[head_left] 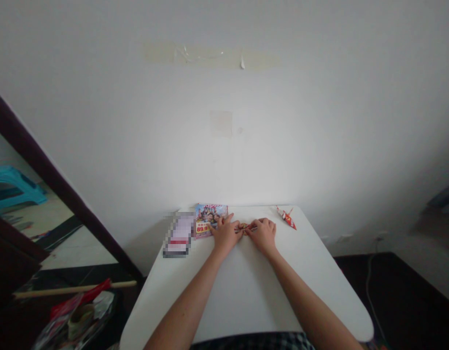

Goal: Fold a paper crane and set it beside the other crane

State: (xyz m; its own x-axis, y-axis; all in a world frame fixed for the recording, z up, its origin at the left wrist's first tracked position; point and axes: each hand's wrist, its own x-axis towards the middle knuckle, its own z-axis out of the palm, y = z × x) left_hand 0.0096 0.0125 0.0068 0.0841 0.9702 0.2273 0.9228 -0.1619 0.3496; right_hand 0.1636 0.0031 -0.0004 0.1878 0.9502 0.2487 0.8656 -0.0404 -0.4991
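Note:
Between my two hands, low on the white table, is a small piece of folded printed paper (245,226), mostly covered by fingers. My left hand (226,234) pinches its left side, the other fingers spread over the edge of a colourful printed flyer (206,214). On the right side of the folded paper, my right hand (261,233) is closed with its fingertips pressed to it. A red and white folded paper figure (287,217) lies to the right of my right hand, near the table's back edge.
A pixelated flat object (179,236) lies at the left edge of the white table (242,301), beside the flyer. The table's back meets a pale wall (301,121). On the floor at left are a bag of litter (82,321) and a stick (118,285); a blue stool (18,187) shows beyond a dark frame.

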